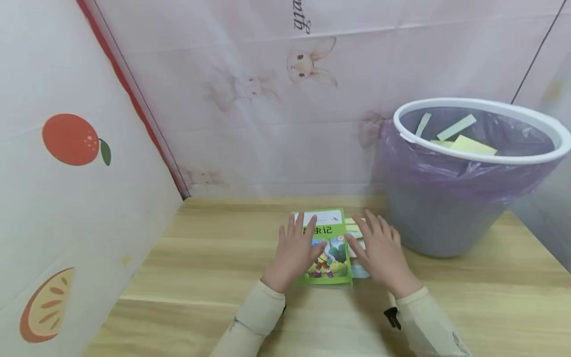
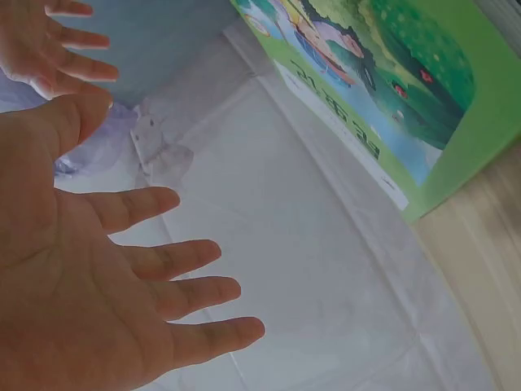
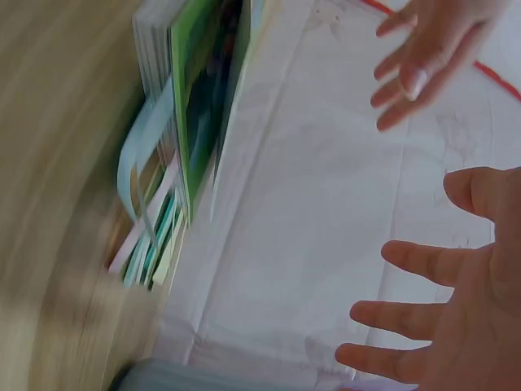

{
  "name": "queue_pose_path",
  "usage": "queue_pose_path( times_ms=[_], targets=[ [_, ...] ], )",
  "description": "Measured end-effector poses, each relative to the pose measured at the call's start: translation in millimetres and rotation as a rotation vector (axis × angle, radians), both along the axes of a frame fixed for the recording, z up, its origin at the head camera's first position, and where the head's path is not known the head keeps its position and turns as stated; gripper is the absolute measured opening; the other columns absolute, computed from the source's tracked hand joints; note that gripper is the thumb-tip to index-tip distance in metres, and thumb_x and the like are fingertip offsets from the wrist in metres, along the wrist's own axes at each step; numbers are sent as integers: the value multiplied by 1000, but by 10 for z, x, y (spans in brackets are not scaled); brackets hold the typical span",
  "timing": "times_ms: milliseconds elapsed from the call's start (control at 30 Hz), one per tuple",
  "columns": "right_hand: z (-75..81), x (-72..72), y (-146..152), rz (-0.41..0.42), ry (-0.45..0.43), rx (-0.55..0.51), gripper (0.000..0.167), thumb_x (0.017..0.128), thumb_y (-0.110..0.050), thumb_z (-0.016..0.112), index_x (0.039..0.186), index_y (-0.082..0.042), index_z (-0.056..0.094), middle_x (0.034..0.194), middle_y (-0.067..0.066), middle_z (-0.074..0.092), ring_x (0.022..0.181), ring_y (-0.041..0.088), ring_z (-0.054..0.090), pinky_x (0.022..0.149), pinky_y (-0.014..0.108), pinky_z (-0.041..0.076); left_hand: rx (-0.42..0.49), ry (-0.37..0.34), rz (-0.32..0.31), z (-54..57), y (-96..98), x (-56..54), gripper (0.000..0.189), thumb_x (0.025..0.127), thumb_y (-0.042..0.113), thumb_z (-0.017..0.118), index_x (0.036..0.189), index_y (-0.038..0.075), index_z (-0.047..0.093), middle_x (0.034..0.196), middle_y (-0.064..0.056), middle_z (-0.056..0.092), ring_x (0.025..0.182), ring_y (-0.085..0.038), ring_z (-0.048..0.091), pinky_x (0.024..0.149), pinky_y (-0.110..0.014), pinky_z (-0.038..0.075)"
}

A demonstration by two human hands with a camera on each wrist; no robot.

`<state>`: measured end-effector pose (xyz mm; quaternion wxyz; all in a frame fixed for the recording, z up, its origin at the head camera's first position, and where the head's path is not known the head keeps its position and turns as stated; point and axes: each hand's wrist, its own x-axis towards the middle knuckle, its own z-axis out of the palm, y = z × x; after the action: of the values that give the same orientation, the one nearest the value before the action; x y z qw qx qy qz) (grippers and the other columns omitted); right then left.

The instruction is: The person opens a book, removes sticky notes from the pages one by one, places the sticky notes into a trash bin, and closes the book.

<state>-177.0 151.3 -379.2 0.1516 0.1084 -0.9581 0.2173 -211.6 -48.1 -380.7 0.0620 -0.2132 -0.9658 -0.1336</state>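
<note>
A green-covered book (image 1: 327,275) with a cartoon picture lies on the wooden table. Paper tabs (image 1: 360,270) in pale blue, pink, yellow and green stick out from its right side; the right wrist view shows these tabs (image 3: 140,175) curling from between the pages. My left hand (image 1: 294,255) is spread above the cover's left part, hiding some of the title. Over the tabs, my right hand (image 1: 381,253) has its fingers spread too. Both wrist views show the left palm (image 2: 73,269) and right fingers (image 3: 411,320) apart from the book, holding nothing.
At the right back stands a grey bin (image 1: 437,218) with a purple liner (image 1: 446,173) and a white rim (image 1: 473,103). Paper pieces (image 1: 473,145) lie inside it. A printed sheet (image 1: 250,124) hangs behind the table (image 1: 200,267), and a fruit-patterned wall rises at left.
</note>
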Motion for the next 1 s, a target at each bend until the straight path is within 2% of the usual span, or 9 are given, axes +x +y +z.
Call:
queue_pose_path(
  times_ms=[267,467,600,733,867,933,1000],
  targets=[
    [229,-168,201,43,-46,-41,60,103,-47,33,146,-5,37,150,28,28,136,52,21,104,71,18,-11,37,-10,168,137,-122,65,99,44,49,151,9,30,155,-24,21,143,-44,14,111,-62,18],
    [274,-241,237,92,-86,-122,61,103,-47,31,141,-1,44,148,26,33,137,46,26,108,65,21,3,71,-36,202,147,-96,61,98,33,55,147,3,35,149,-26,32,140,-44,24,112,-56,24],
    [268,-212,307,86,-90,-192,60,104,-44,29,137,3,48,146,27,37,135,45,29,109,61,23,-7,49,-79,139,167,-52,57,97,27,57,140,-6,41,138,-26,46,131,-39,41,108,-47,35],
    [279,-148,389,67,-106,-244,59,104,-44,29,139,2,45,146,25,37,136,44,29,110,60,23,-17,0,-118,45,232,-59,46,97,24,57,129,-9,53,123,-23,57,115,-34,54,97,-43,47],
    [295,-96,424,55,-124,-264,61,104,-46,30,141,1,43,147,24,37,136,43,30,110,59,23,-62,-19,-183,-32,351,-202,29,96,18,56,114,-3,65,106,-16,64,99,-29,60,80,-38,54],
    [299,-71,422,47,-137,-266,61,103,-46,30,141,1,43,147,23,37,136,42,30,110,58,24,-106,-38,-217,-77,418,-315,24,96,14,56,113,1,66,102,-13,64,94,-26,60,74,-35,54],
    [293,-46,413,41,-149,-264,61,103,-47,30,140,0,44,147,23,37,135,41,31,110,58,25,-161,-64,-260,-133,481,-430,26,96,10,56,120,4,65,104,-12,64,92,-24,61,72,-32,55]
  ],
)
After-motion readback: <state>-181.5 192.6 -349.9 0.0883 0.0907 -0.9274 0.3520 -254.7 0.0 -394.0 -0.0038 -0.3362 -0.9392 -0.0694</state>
